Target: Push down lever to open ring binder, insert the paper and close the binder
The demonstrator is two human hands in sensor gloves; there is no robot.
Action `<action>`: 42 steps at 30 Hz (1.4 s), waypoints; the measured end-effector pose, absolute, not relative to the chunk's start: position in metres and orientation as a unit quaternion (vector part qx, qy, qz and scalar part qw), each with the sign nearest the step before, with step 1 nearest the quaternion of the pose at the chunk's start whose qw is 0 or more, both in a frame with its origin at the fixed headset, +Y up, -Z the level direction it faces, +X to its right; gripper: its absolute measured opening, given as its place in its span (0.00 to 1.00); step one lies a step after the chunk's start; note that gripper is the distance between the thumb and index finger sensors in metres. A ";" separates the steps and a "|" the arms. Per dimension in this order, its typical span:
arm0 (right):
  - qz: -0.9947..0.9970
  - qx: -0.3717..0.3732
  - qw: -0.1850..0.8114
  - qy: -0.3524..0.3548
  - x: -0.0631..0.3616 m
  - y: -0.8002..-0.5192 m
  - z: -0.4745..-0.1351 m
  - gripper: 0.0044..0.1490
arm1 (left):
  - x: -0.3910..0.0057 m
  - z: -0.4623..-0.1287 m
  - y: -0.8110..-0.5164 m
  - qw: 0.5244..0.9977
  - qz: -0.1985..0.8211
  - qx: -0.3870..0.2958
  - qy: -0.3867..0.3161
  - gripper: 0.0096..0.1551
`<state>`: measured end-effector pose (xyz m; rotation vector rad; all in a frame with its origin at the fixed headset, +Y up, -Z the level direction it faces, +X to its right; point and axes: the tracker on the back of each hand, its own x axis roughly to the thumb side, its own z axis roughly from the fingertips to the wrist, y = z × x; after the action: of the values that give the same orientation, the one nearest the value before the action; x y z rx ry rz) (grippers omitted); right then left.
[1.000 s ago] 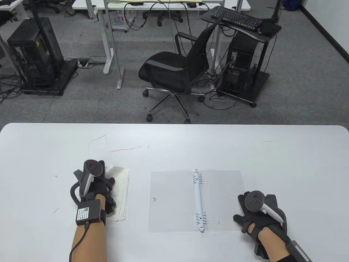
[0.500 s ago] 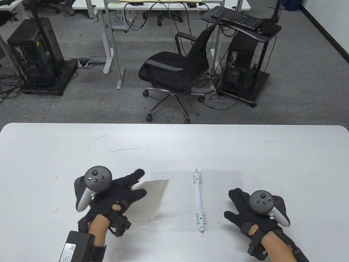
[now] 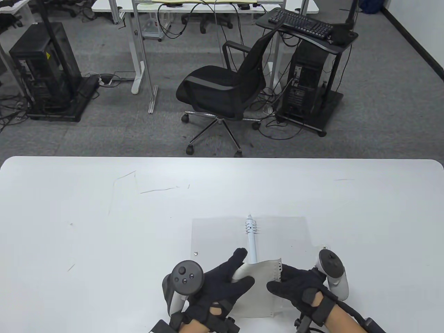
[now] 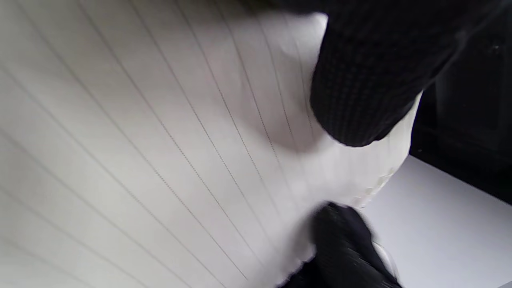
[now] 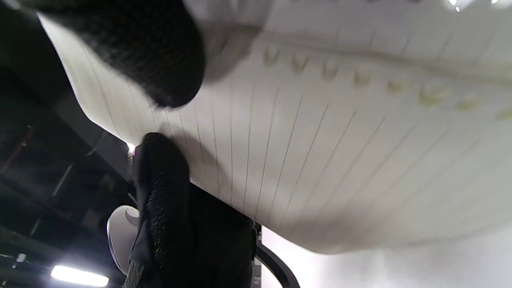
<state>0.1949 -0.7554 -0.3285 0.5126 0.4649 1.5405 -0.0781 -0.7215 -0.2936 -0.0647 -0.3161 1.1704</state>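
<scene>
Table view: 2 gloved hands hold a punched, lined sheet of paper (image 3: 258,288) over the near part of the open ring binder (image 3: 208,236).

The left hand (image 3: 222,281) pinches the paper's left edge, and the right hand (image 3: 298,286) pinches the punched right edge; the left wrist view shows fingers (image 4: 360,80) above and below the sheet, and the right wrist view shows the same. The paper bows upward between them and covers the near end of the white ring spine (image 3: 251,239), whose far rings stay visible. The binder lies flat near the table's (image 3: 86,208) front edge, right of centre. Bare tabletop spreads wide to the left, beyond the binder and to its right.
</scene>
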 end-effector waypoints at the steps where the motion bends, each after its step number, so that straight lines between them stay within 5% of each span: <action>1: 0.680 0.237 0.663 0.205 0.195 -0.755 -0.330 0.27 | -0.080 -0.294 -0.721 0.819 0.550 -0.033 -0.159 0.49; 5: 0.644 0.272 0.681 0.216 0.203 -0.756 -0.336 0.27 | -0.106 -0.306 -0.724 0.787 0.586 -0.065 -0.184 0.72; 8: 0.637 0.275 0.687 0.216 0.206 -0.757 -0.339 0.27 | -0.110 -0.321 -0.745 0.738 0.624 -0.163 -0.199 0.78; 10: 0.642 0.279 0.682 0.212 0.206 -0.757 -0.338 0.27 | -0.100 -0.325 -0.755 0.686 0.649 -0.216 -0.248 0.72; 13: 0.629 0.291 0.688 0.214 0.202 -0.753 -0.334 0.27 | -0.085 -0.322 -0.754 0.631 0.693 -0.184 -0.295 0.38; 16: 0.616 0.308 0.695 0.205 0.200 -0.746 -0.330 0.28 | -0.083 -0.315 -0.748 0.659 0.687 -0.107 -0.287 0.21; 18: 0.643 0.297 0.673 0.214 0.201 -0.750 -0.330 0.32 | -0.087 -0.316 -0.759 0.676 0.678 -0.096 -0.271 0.21; 21: 0.706 0.288 0.603 0.236 0.205 -0.769 -0.336 0.38 | -0.088 -0.322 -0.778 0.727 0.609 -0.148 -0.282 0.42; 31: 0.644 0.316 0.656 0.235 0.192 -0.760 -0.329 0.33 | -0.078 -0.306 -0.757 0.676 0.676 -0.060 -0.288 0.24; 36: 0.742 0.264 0.569 0.237 0.193 -0.779 -0.332 0.34 | -0.081 -0.317 -0.784 0.753 0.608 -0.139 -0.211 0.29; 42: 0.711 0.287 0.601 0.228 0.190 -0.766 -0.328 0.31 | -0.075 -0.309 -0.768 0.718 0.637 -0.116 -0.256 0.22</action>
<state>0.1903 -0.7658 -0.3284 0.6659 0.5274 1.6472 -0.0754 -0.7677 -0.3095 -0.2558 -0.5671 1.4080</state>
